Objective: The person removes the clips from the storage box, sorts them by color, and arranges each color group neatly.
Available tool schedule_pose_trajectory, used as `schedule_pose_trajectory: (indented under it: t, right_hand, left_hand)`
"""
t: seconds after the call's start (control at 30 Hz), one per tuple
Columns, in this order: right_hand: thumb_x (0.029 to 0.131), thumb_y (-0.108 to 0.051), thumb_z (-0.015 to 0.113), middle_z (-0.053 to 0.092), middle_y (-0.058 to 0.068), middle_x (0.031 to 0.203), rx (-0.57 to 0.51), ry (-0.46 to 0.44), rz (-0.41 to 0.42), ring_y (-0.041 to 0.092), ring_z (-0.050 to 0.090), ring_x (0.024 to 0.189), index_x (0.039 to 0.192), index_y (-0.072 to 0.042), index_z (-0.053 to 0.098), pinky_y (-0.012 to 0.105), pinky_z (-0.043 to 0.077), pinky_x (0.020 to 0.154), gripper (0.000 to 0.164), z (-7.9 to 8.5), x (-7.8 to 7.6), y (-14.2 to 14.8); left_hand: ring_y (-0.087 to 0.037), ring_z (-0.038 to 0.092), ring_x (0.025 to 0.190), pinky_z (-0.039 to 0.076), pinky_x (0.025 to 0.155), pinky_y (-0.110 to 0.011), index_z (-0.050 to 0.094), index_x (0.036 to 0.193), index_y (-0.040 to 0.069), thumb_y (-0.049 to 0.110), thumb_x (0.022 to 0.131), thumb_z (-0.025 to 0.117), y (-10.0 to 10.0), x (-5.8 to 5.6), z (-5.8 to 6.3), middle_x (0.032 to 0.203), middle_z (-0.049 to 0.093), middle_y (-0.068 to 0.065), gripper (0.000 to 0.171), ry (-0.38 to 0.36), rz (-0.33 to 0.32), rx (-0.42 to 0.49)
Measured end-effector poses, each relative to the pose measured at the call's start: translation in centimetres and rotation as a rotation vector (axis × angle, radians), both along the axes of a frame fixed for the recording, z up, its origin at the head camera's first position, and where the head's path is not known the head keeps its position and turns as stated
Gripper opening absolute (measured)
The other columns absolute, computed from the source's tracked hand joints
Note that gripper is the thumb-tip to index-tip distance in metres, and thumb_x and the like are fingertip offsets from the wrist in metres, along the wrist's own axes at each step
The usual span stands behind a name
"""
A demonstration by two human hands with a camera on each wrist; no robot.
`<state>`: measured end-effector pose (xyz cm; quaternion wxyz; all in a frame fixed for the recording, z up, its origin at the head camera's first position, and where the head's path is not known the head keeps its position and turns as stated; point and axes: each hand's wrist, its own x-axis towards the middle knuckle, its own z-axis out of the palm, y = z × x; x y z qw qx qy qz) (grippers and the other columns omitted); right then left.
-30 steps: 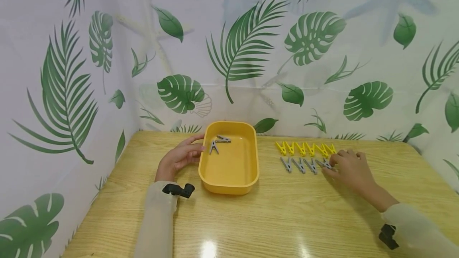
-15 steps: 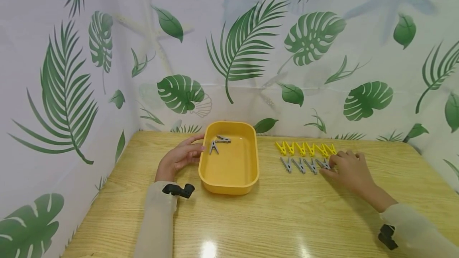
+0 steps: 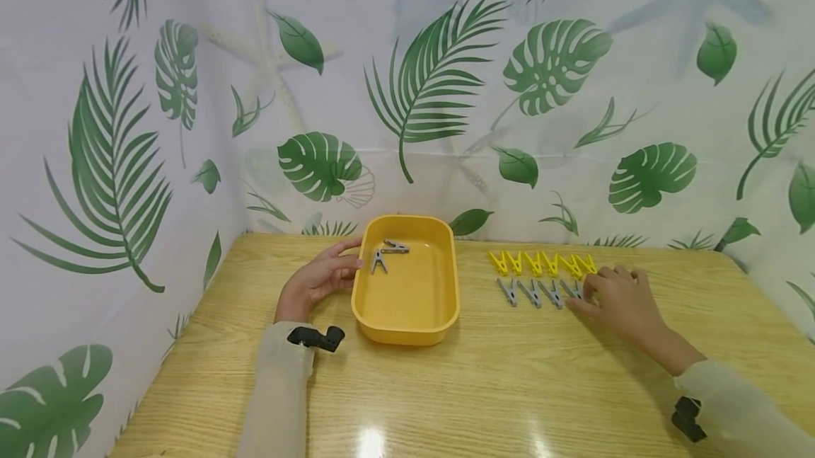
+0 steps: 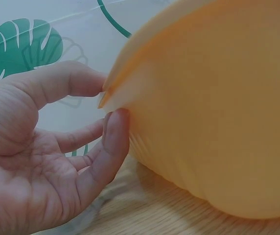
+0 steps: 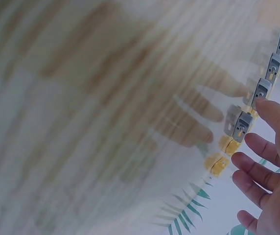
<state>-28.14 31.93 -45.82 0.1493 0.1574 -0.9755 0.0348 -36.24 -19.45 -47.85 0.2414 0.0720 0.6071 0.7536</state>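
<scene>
A yellow plastic bin (image 3: pixel 407 309) stands in the middle, with two grey clothespins (image 3: pixel 378 261) inside near its far left. My left hand (image 3: pixel 321 279) is at the bin's left side; the left wrist view has the thumb (image 4: pixel 88 81) at the rim and bent fingers (image 4: pixel 115 132) against the outer wall below it. On the right my right hand (image 3: pixel 627 302) reaches to the end of a row of grey clothespins (image 3: pixel 535 294). Its thumb and forefinger are spread at either side of the end grey clothespin (image 5: pixel 242 126), partly hidden by the hand in the head view.
Behind the grey row lies a row of several yellow clothespins (image 3: pixel 535 264), its right end beside my right hand. The wooden table (image 3: pixel 484 387) ends at a leaf-patterned cloth wall (image 3: pixel 446 182) at the back and left. Its glossy top reflects the hand in the right wrist view.
The end grey clothespin has shifted slightly left and turned into line with its row, and my right thumb and forefinger moved along with it. My left hand and the bin stay put.
</scene>
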Motion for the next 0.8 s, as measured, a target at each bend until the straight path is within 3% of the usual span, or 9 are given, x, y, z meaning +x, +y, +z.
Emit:
schedule_pose_trajectory:
  t: [0.33,0.8]
  right_hand:
    - [0.083,-0.040,0.082,0.066,0.008,0.083,0.020,0.010,0.003,0.034,0.059,0.081,0.077,-0.014,0.068,0.066,0.041,0.082,0.031,0.3,-0.5,-0.1]
    - [0.084,-0.037,0.081,0.067,0.006,0.080,0.040,0.041,0.059,0.031,0.059,0.080,0.072,-0.017,0.064,0.065,0.040,0.083,0.030,1.0,-1.5,-1.7]
  left_hand:
    - [-0.012,0.074,0.093,0.061,0.081,-0.031,0.028,0.161,0.007,0.003,0.100,0.057,-0.1,0.0,0.2,0.130,0.069,-0.014,0.067,0.008,0.003,-0.022]
    - [-0.012,0.072,0.094,0.061,0.083,-0.032,0.029,0.160,0.008,0.004,0.099,0.057,0.0,0.1,0.2,0.135,0.064,-0.018,0.067,0.005,0.013,-0.032]
